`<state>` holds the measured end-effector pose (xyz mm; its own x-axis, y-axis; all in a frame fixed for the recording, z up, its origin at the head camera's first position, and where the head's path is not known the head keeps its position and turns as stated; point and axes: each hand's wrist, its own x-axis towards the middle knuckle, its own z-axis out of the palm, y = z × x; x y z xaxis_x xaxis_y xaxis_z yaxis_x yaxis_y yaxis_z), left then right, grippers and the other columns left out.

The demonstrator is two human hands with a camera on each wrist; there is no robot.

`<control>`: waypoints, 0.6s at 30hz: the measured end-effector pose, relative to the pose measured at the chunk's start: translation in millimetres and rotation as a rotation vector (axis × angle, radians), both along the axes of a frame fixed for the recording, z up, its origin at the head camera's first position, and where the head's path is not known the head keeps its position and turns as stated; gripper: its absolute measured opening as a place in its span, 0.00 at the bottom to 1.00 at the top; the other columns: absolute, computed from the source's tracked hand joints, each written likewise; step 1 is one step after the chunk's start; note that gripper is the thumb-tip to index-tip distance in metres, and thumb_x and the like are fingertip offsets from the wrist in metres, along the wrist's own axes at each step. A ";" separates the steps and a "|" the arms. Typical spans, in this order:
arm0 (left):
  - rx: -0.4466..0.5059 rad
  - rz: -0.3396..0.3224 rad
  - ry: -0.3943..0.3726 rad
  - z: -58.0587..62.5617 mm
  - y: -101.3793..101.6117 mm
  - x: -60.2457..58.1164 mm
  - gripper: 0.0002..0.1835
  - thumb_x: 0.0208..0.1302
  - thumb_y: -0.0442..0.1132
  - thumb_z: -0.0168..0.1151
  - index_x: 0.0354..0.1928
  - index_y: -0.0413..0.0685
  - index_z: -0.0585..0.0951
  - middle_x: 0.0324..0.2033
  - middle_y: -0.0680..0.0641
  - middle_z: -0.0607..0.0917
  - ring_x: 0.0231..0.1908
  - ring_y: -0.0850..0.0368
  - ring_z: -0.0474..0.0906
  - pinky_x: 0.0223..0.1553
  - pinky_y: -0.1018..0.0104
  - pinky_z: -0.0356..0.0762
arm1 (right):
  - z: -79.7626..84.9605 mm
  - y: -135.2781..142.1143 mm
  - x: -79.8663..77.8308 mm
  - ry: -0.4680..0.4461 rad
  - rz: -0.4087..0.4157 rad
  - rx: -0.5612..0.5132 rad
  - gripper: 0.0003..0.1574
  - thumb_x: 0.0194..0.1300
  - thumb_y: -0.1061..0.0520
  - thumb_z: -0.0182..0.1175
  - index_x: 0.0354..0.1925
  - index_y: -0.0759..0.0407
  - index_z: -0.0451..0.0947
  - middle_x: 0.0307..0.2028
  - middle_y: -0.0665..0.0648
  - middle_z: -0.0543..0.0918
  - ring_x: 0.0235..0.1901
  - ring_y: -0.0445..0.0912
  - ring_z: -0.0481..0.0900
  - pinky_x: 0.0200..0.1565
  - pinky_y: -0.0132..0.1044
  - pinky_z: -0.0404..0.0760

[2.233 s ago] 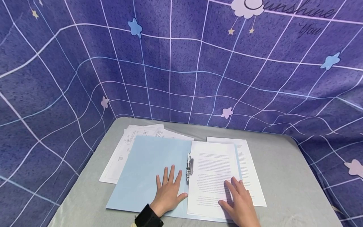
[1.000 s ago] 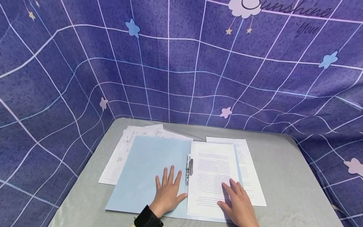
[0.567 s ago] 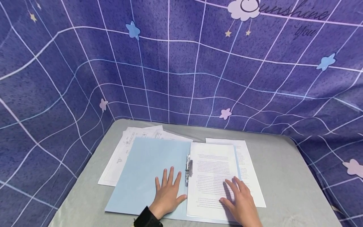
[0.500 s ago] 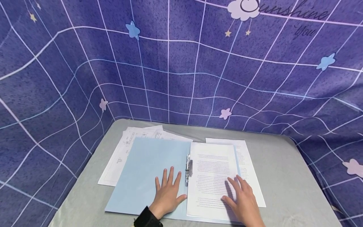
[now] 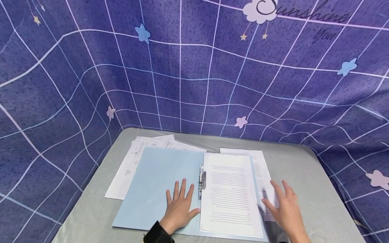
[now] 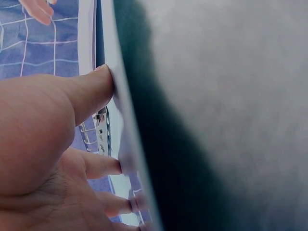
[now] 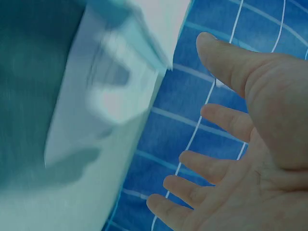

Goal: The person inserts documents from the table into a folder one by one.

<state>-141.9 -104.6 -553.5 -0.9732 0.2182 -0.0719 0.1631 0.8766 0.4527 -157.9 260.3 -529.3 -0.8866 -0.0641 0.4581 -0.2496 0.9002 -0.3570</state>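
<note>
A light blue folder [image 5: 158,179] lies spread open on the grey table, a metal clip [image 5: 202,182] along its spine. Printed sheets [image 5: 231,195] rest on its right side, their left edge at the clip. With fingers spread, my left hand [image 5: 179,211] rests on the bare left cover; in the left wrist view its thumb and fingertips touch the blue surface. My right hand [image 5: 287,211] hovers beyond the folder's right edge, fingers apart and holding nothing. Below it, partly covered by the folder, lies another printed sheet [image 5: 261,172].
Sheets with line drawings [image 5: 121,182] stick out from under the folder's left side. The grey table [image 5: 316,189] extends to the right. A purple cloth [image 5: 194,84] with grid lines and stars hangs behind and around it.
My right hand has lifted off the printed sheets in the folder and moved right, past the folder's edge. My left hand has stayed on the left cover.
</note>
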 end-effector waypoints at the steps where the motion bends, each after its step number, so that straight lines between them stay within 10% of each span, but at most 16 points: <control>1: 0.003 0.001 0.001 0.3 0.0 0.0 0.47 0.65 0.58 0.69 0.78 0.42 0.64 0.79 0.30 0.49 0.78 0.27 0.36 0.68 0.21 0.32 | 1.7 5.5 -0.8 0.000 -0.004 -0.002 0.46 0.48 0.57 0.81 0.64 0.64 0.74 0.65 0.82 0.66 0.59 0.81 0.66 0.49 0.78 0.69; 18: 0.010 0.003 0.009 0.9 -0.3 -0.4 0.46 0.64 0.57 0.70 0.77 0.40 0.65 0.78 0.29 0.51 0.77 0.26 0.39 0.67 0.19 0.34 | 16.1 71.7 1.5 -0.005 -0.122 -0.003 0.44 0.51 0.59 0.77 0.63 0.67 0.70 0.61 0.89 0.64 0.53 0.87 0.63 0.52 0.77 0.63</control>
